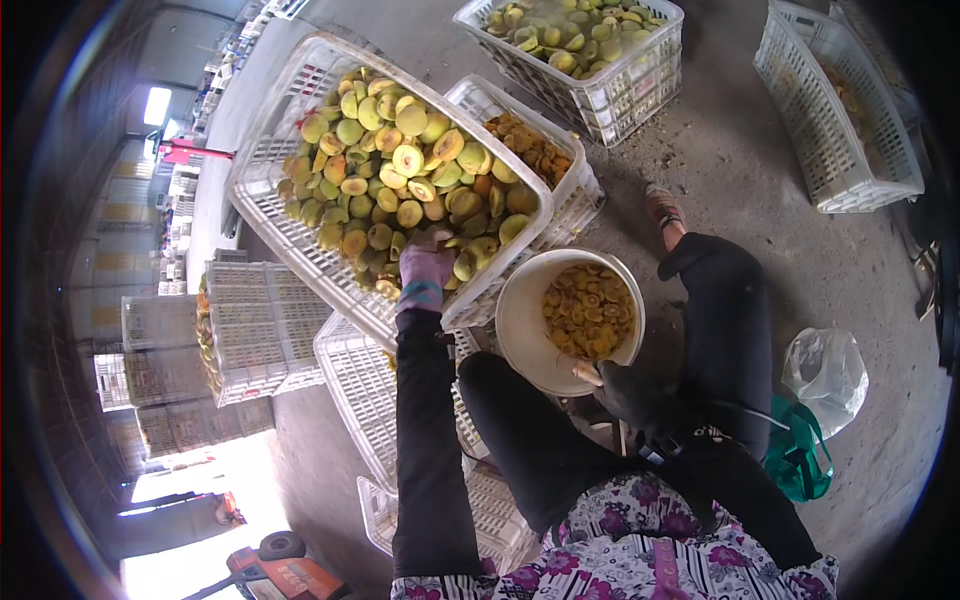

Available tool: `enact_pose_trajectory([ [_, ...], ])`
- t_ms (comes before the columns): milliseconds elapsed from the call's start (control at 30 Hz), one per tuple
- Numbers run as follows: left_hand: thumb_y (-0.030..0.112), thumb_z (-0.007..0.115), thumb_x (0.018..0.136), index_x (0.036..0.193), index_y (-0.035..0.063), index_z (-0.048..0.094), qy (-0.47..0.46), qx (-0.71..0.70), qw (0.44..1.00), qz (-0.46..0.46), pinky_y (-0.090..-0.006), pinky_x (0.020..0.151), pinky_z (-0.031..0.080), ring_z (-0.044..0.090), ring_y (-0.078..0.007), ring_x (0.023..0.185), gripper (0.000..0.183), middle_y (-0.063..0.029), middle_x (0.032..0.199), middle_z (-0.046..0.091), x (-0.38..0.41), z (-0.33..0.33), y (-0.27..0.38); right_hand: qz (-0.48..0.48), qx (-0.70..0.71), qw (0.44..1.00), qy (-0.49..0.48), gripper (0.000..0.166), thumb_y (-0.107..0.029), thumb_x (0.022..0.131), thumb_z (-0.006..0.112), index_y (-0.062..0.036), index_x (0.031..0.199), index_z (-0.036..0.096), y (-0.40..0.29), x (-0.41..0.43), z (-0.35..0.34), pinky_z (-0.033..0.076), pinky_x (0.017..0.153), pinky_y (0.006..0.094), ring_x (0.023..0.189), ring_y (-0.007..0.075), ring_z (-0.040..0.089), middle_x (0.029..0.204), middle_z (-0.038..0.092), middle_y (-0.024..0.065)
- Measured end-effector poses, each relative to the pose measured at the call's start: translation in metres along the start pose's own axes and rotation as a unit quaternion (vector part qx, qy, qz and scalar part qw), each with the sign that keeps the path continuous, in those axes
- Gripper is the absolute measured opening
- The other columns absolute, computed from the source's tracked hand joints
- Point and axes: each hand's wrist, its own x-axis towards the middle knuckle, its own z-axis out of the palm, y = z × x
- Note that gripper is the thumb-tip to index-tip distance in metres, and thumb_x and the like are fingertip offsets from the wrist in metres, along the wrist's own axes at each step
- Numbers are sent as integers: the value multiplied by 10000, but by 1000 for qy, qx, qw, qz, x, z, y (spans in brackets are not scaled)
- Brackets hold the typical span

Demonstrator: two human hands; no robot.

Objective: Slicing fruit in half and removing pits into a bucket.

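My left hand [427,270], in a pinkish glove, reaches into a large white plastic crate [345,315]. It touches the halved yellow-green stone fruits [409,161] heaped there, and its fingertips are partly hidden among them. My right hand [626,388], dark-gloved, is at the near rim of a white plastic bucket [525,330]. Its fingers close around a small tan object [587,372], perhaps a tool handle; most of it is hidden. Small orange-yellow fruit pieces [589,311] cover the bucket's bottom. The bucket stands between my knees, close to the crate's right corner.
Behind the fruit crate, another crate [577,161] holds orange pieces. Farther off stand a full fruit crate [630,82] and a crate at right [832,142]. Stacked crates [262,322] rise at left. A clear plastic bag [825,379] and a green bag [799,457] lie beside my leg.
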Motion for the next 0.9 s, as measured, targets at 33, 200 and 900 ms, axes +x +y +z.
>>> enact_pose_trajectory([
  [33,262,645,733,1017,130,622,2,0,1000,-1,-371,734,480,607,-296,854,315,-131,889,641,-7,8,-13,16,-7,999,49,142,-188,769,608,-65,785,539,-2,2,5,453,452,416,465,290,580,523,550,122],
  [200,99,564,665,899,22,586,-34,-917,392,-68,-320,666,504,582,-250,846,247,-136,979,606,-85,-3,3,53,-3,997,62,182,-213,778,600,-65,867,540,-21,4,-19,462,473,413,512,285,594,599,569,145],
  [900,478,445,896,962,15,591,38,-776,608,-163,-217,523,404,570,-116,688,490,-61,805,625,-201,50,95,55,27,995,-73,309,-221,838,537,-20,1068,493,-74,2,-51,486,664,442,742,362,615,807,611,202],
])
